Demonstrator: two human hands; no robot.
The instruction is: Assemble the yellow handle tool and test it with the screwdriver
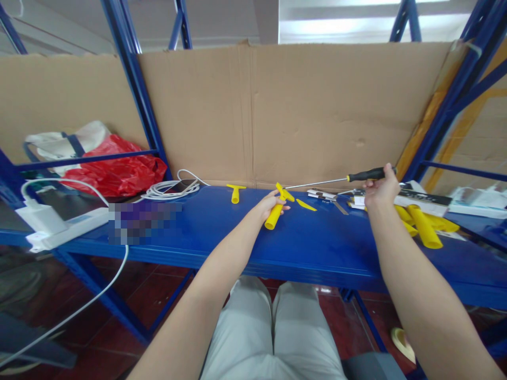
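Observation:
My left hand [269, 205] is closed round a yellow T-shaped plastic part [277, 208], holding it just above the blue shelf [222, 232]. My right hand [381, 189] grips a long screwdriver [344, 179] by its black and yellow handle. Its metal shaft points left, and the tip reaches the head of the yellow part. A small yellow blade piece [306, 205] lies on the shelf between my hands.
Another yellow T-shaped part [235, 192] lies near the cardboard back wall [277, 111]. More yellow parts [425, 226] and flat boxes [420, 198] sit at the right. A coiled white cable [170, 188], a power strip [63, 229] and a red bag [114, 169] are at the left.

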